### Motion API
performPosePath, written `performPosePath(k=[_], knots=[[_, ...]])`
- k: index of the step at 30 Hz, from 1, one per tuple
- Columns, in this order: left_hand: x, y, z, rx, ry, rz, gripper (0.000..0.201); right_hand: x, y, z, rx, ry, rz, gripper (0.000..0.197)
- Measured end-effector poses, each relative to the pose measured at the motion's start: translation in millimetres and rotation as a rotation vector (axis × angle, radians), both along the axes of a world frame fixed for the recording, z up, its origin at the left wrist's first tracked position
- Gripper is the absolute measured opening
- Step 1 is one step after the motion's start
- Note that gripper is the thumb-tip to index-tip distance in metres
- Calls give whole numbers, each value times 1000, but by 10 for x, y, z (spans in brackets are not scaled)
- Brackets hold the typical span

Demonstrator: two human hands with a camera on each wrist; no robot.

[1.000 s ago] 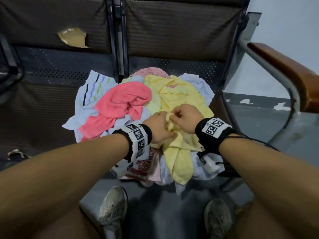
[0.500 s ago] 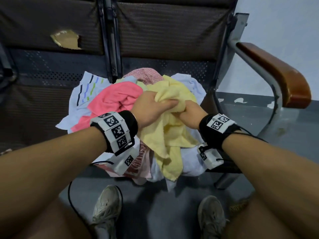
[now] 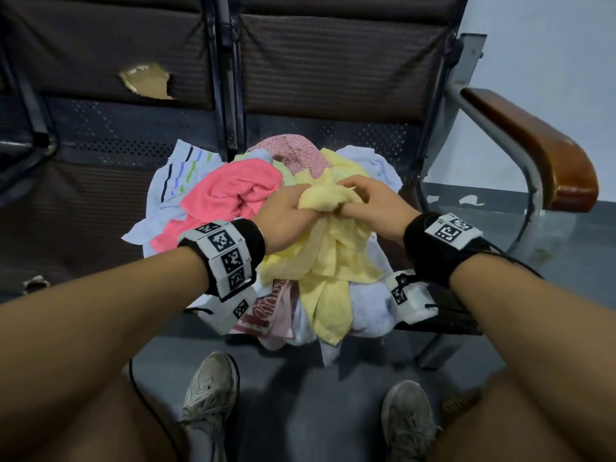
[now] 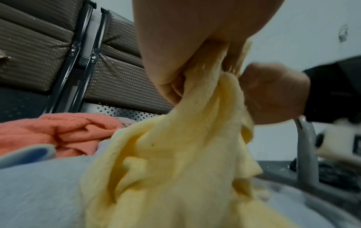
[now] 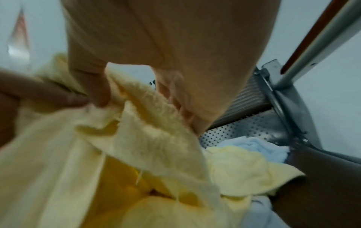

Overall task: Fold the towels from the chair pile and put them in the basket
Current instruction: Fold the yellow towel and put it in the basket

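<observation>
A pale yellow towel (image 3: 328, 255) is bunched up above the chair pile, and both hands hold its top. My left hand (image 3: 286, 208) grips the bunch from the left, its fingers curled round the cloth (image 4: 205, 95). My right hand (image 3: 370, 203) pinches the same yellow towel (image 5: 148, 111) from the right, knuckles almost touching the left hand. The towel's lower part hangs down over the front of the pile. Beneath lie a pink towel (image 3: 233, 195), a white striped towel (image 3: 181, 168), a light blue towel (image 3: 373, 161) and a red-speckled one (image 3: 296, 153). No basket is in view.
The pile sits on a dark padded bench seat (image 3: 83, 211) with a torn backrest (image 3: 146, 80). A metal armrest with a brown wooden top (image 3: 533, 145) stands at the right. My knees and both shoes (image 3: 210, 391) are on the grey floor in front.
Both hands have lifted the bunched yellow towel higher off the pile and moved slightly away from me, and the right hand has shifted its hold to the top of the bunch.
</observation>
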State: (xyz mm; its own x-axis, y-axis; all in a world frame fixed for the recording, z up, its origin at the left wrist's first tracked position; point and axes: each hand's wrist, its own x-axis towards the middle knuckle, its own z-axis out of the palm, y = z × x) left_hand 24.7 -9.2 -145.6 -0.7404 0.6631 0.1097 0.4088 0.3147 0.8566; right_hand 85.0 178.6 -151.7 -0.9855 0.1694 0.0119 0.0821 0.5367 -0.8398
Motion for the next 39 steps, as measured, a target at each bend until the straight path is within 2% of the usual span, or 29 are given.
performPosePath(k=[2, 4, 5, 8, 10, 12, 13, 15, 17, 19, 21, 22, 24, 28, 30, 33, 35, 37, 39], knots=[[-10, 6, 69, 137, -171, 56, 17, 60, 64, -67, 16, -155, 42, 32], [-72, 1, 112, 171, -227, 140, 27, 109, 52, -126, 188, -258, 74, 22], [-108, -6, 119, 149, -226, 178, 33, 113, 50, -139, 237, -256, 48, 23], [-250, -76, 55, -27, -92, 275, 35, 103, 53, -22, 161, -102, -114, 23], [-301, -137, -12, -94, 47, 295, 54, 80, 18, 102, 124, 62, -158, 17], [-244, -115, -37, -58, 55, 132, 79, 45, -73, 171, 135, 158, -106, 5], [-170, -74, -38, -40, 33, 21, 83, 35, -135, 193, 132, 179, -66, 7], [-50, 44, -65, -58, 78, -92, 69, 22, -221, 221, 107, 193, 4, 19], [8, 122, -61, -103, 227, -28, 43, 9, -214, 221, 121, 192, -2, 26], [-17, 131, -49, -80, 293, 48, 30, 13, -120, 182, 213, 175, -78, 24], [-95, 97, -34, -36, 275, 114, 21, 48, -10, 105, 363, 26, -155, 7], [-139, 69, -24, -35, 269, 158, 16, 68, 39, 58, 399, -66, -159, 14], [-234, -4, -36, -87, 293, 235, 13, 92, 111, -11, 346, -149, -171, 33], [-420, -153, -93, -258, 411, 268, 26, 68, 125, 85, 163, 52, -319, 40], [-457, -168, -89, -227, 355, 333, 34, 49, 60, 155, 114, 150, -297, 34], [-484, -105, -58, -53, 34, 438, 39, 37, -38, 216, 98, 166, -163, 35], [-478, -46, 8, 112, -156, 430, 36, 41, -53, 217, 128, 136, -110, 34], [-425, -18, 86, 176, -194, 337, 24, 37, -46, 187, 178, 106, -90, 34], [-356, -6, 127, 105, -88, 197, 16, 55, -27, 142, 172, 75, -82, 29]])
